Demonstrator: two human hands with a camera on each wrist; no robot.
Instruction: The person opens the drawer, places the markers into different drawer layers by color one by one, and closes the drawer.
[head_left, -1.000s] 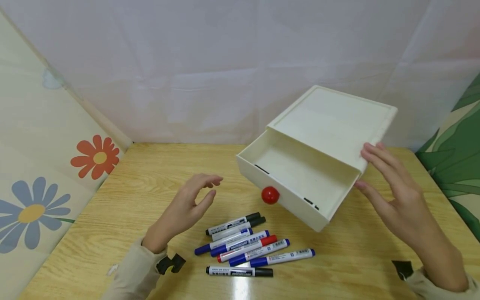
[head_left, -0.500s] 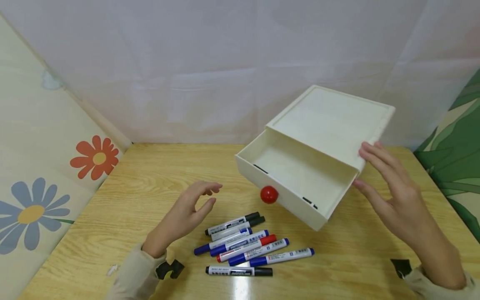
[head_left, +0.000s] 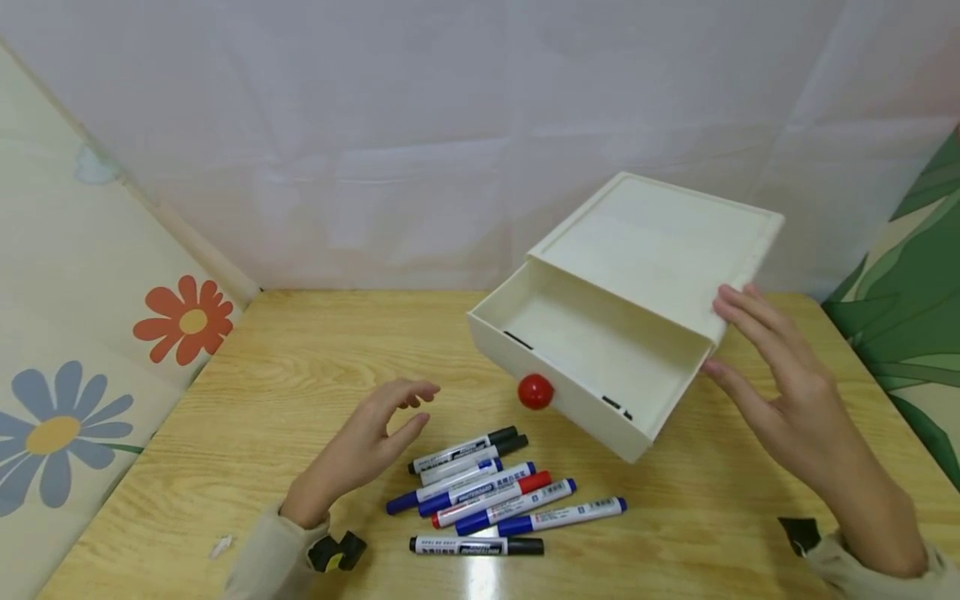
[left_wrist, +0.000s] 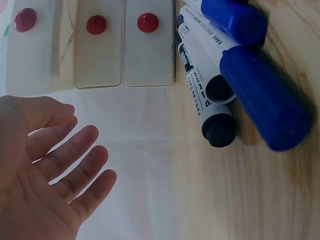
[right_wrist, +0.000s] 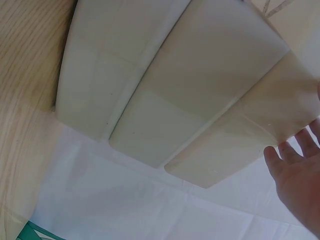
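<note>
A cream drawer cabinet [head_left: 667, 242] stands on the table, turned at an angle. Its top drawer [head_left: 596, 421], with a round red knob [head_left: 536, 392], is pulled out and looks bare inside. My right hand [head_left: 795, 392] rests its fingertips and thumb against the cabinet's right side, fingers nearly straight. To the left of the drawer my left hand [head_left: 367, 433] hovers with loosely bent fingers, holding nothing. Three drawer fronts with red knobs show in the left wrist view, the lower drawers [left_wrist: 148, 55] pushed in.
Several whiteboard markers [head_left: 495, 500] with blue, black and red caps lie in front of the cabinet. One black-capped marker [head_left: 476, 546] lies apart, nearer the front. A pale cloth [head_left: 390, 150] hangs behind the wooden table [head_left: 300, 350].
My left hand has sunk slightly toward the table. The right hand keeps its place at the cabinet's side, and the drawer stays pulled out. The head view has shifted a little.
</note>
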